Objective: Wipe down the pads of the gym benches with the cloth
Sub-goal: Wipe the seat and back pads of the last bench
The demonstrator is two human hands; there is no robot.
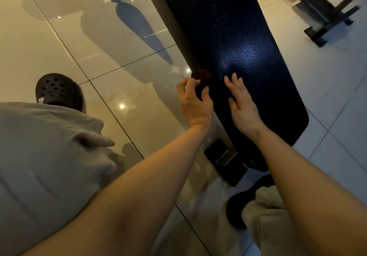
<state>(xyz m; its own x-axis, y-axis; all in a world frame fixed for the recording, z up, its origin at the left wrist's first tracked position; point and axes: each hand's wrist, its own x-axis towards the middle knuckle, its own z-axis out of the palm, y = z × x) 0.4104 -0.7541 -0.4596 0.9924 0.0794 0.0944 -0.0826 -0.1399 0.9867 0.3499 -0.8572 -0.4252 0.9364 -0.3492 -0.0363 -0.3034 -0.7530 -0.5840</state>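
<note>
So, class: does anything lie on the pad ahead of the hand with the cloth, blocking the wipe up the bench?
Nothing visible does. The left hand pinches the dark cloth at the pad's left edge. The right hand rests flat beside it, not ahead. The pad beyond is bare.

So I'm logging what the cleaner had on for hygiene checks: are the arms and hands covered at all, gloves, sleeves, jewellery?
Nothing covers them. The left hand and right hand are bare, without gloves, and no rings, watch or bracelet show. Both forearms are bare right to the bottom of the frame, so no sleeve is visible.
</note>
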